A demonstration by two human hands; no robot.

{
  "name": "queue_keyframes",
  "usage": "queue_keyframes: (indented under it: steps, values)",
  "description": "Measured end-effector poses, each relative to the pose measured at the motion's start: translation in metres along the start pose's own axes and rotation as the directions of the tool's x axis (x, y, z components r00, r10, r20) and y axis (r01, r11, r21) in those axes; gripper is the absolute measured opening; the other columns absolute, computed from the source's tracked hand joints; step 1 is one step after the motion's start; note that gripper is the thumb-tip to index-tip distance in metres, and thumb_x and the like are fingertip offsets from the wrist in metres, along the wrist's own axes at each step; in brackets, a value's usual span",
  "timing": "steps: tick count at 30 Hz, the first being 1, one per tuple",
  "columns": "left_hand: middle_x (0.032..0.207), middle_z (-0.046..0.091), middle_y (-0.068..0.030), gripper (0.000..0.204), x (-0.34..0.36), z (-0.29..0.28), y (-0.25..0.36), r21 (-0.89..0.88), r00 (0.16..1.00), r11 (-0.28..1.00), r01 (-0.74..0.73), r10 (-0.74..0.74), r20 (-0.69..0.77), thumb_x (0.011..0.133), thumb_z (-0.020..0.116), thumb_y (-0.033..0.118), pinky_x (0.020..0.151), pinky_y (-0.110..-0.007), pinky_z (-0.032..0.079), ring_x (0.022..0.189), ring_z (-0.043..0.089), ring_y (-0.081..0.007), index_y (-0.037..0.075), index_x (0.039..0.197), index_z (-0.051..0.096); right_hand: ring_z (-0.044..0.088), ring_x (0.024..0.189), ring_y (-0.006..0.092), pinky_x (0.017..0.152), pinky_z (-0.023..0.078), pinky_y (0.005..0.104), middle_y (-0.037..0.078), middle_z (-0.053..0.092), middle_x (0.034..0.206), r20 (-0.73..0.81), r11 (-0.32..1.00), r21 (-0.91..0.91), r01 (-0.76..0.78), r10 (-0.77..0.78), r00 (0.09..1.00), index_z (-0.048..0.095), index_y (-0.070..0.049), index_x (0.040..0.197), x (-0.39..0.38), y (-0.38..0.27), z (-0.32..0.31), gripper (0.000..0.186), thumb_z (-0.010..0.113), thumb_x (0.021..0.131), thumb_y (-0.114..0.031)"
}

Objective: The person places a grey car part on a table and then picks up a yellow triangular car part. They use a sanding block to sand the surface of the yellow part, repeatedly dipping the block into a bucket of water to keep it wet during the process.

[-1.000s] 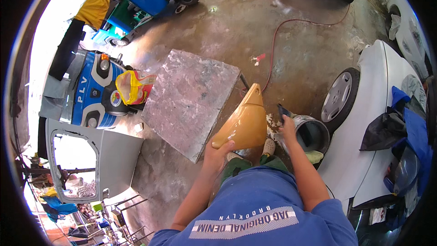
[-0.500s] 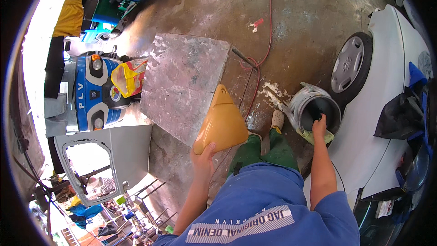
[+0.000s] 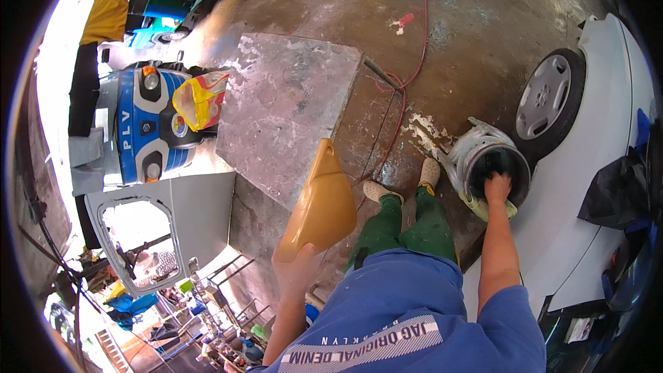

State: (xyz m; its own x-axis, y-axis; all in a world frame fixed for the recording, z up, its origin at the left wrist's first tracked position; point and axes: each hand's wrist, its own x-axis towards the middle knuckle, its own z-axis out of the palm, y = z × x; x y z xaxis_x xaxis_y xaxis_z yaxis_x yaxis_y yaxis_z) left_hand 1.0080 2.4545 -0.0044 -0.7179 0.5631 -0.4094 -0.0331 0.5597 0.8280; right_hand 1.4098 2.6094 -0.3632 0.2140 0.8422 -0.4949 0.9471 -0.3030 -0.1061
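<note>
My left hand (image 3: 297,262), slightly blurred, grips the lower end of a tan, roughly triangular body panel (image 3: 321,207) with a small hole at its upper tip. The panel is tilted beside the near edge of a worn metal-topped table (image 3: 297,90). Over to the right, my right hand (image 3: 498,186) reaches into the mouth of a grey bucket (image 3: 476,141). Its fingers are curled and partly hidden; the dark inside of the bucket hides what they hold. A yellowish-green cloth (image 3: 478,207) hangs at the bucket's near rim.
A white car body (image 3: 587,159) with a wheel (image 3: 545,100) stands close on the right. A red hose (image 3: 420,48) runs across the stained floor. Left of the table are a blue three-wheeler front (image 3: 141,124), a yellow-red bag (image 3: 200,100) and a grey door panel (image 3: 200,214).
My right hand has moved deeper into the bucket; the dark thing at its fingers no longer shows distinctly. My left hand has lowered and turned the panel more upright.
</note>
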Motion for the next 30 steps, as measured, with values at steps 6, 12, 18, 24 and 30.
queue_keyframes:
  steps: [6,12,18,24,30]
  values:
    - [0.122,0.063,-0.0137,0.047,0.013,-0.04,-0.001,-0.377,0.997,0.924,-0.067,0.072,0.0,0.082,0.061,0.002,0.094,-0.038,0.053,0.112,0.063,-0.0253,-0.002,0.128,0.053,0.055,0.11,0.0464,0.096,0.047,0.0449,0.024,0.053,0.132,0.049,0.967,0.254,0.022,-0.035,0.998,0.07,-0.003,0.106,0.014,0.033,0.034,0.029,0.072,0.081,-0.018]
    - [0.117,0.066,-0.0158,0.042,0.033,-0.079,-0.025,-0.72,1.0,0.694,-0.021,0.023,-0.007,0.084,0.058,-0.001,0.091,-0.04,0.057,0.104,0.067,-0.0273,-0.003,0.125,0.057,0.054,0.116,0.0434,0.097,0.046,0.0447,0.027,0.049,0.138,-0.093,0.983,0.136,0.124,-0.112,0.989,0.068,-0.002,0.107,-0.027,0.024,-0.025,0.031,0.072,0.082,-0.019]
    - [0.117,0.066,-0.0127,0.042,0.032,-0.058,-0.011,-0.433,0.982,0.884,-0.178,0.185,-0.026,0.083,0.067,0.005,0.085,-0.032,0.054,0.103,0.066,-0.0196,-0.003,0.124,0.058,0.061,0.101,0.0328,0.085,0.05,0.0411,0.016,0.061,0.116,0.066,0.711,0.703,0.02,-0.093,0.993,0.064,-0.001,0.112,-0.034,0.02,-0.078,0.032,0.069,0.082,-0.011]
    - [0.101,0.065,-0.0083,0.039,0.029,-0.021,0.023,0.089,0.984,0.981,-0.171,0.167,0.058,0.082,0.074,0.01,0.081,-0.028,0.049,0.09,0.061,-0.0149,-0.003,0.116,0.06,0.064,0.099,0.0186,0.085,0.054,0.0393,0.007,0.065,0.109,0.345,0.091,0.932,-0.352,-0.526,0.777,0.053,-0.004,0.127,-0.071,-0.103,-0.153,0.043,0.057,0.084,0.0]
    - [0.1,0.062,-0.0064,0.036,0.034,-0.006,0.018,-0.158,0.938,0.931,-0.328,0.34,0.06,0.082,0.075,0.011,0.082,-0.029,0.048,0.094,0.059,-0.0146,0.0,0.113,0.061,0.064,0.096,0.0181,0.082,0.054,0.0373,0.007,0.065,0.108,0.316,-0.022,0.883,-0.469,-0.71,0.629,0.055,-0.004,0.124,-0.137,-0.246,-0.21,0.039,0.059,0.086,-0.002]
